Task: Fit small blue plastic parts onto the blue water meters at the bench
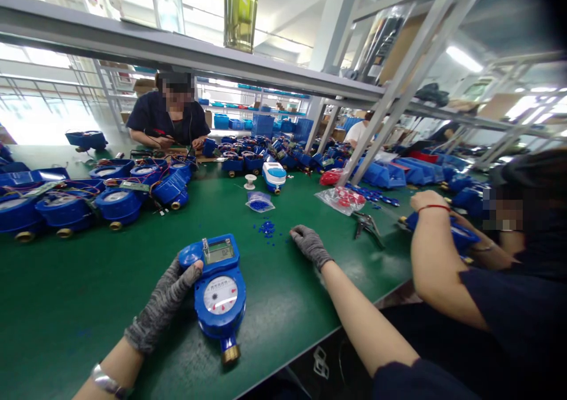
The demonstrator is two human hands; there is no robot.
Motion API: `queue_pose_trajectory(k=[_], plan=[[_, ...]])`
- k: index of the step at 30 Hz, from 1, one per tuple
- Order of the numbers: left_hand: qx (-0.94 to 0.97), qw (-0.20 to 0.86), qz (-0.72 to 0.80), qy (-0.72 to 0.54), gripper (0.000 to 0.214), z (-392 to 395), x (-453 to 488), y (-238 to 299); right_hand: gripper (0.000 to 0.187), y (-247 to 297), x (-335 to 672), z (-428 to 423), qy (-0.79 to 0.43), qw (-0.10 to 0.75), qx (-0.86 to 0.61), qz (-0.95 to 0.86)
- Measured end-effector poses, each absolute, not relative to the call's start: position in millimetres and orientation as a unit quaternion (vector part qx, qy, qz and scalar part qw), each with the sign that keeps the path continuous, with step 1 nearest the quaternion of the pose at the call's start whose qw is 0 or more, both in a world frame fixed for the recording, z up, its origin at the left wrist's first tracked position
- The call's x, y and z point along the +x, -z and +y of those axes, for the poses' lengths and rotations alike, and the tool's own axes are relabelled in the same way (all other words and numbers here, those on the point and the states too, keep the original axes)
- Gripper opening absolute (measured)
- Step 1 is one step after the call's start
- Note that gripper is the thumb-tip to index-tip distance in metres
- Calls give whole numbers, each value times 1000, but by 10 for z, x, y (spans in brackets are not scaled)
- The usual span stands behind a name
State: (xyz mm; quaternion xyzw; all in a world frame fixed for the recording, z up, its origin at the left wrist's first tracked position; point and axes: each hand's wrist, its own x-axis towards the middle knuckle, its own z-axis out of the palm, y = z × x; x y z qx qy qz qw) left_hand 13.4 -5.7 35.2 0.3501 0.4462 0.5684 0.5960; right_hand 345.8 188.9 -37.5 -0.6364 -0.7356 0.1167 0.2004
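A blue water meter [220, 293] with a lit-up small display, a round white dial and a brass threaded end rests on the green table. My left hand [170, 290], in a grey knitted glove, grips its upper left side, thumb on the casing by the display. My right hand [310, 245], also gloved, is at the table to the right of a scatter of small blue pieces [266, 229]. Its fingers are curled together, and whatever they may hold is hidden. Just beyond the pieces lies a clear bag of blue parts [260, 202].
Many blue meters [117, 202] line the left and back. A white spool [250, 181], a blue-and-white box [274, 176], a bag of red parts [341, 199] and pliers [368, 227] lie ahead. Co-workers sit opposite and at right, where a co-worker's arm [436, 258] reaches in. A shelf [199, 48] crosses overhead.
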Motion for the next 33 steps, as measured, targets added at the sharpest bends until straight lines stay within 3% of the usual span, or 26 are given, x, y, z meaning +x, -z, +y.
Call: queue_pose_trajectory(k=[10, 18, 21, 25, 29, 33], plan=[[369, 590, 446, -563, 71, -47, 98, -353, 16, 325, 3363, 1788, -122, 174, -620, -755], [372, 588, 447, -563, 59, -80, 35, -380, 12, 148, 3226, 1808, -130, 172, -622, -752], [371, 619, 409, -558, 56, -81, 58, -394, 20, -6, 3049, 1639, -161, 258, -564, -768], [363, 630, 389, -566, 56, -74, 75, -382, 27, -268, 2777, 1259, -289, 385, -424, -767], [374, 621, 400, -560, 55, -73, 69, -402, 27, -257, 2675, 978, -328, 383, -405, -763], [399, 607, 412, -551, 55, -62, 58, -420, 22, 119, 2770, 856, -193, 293, -456, -818]])
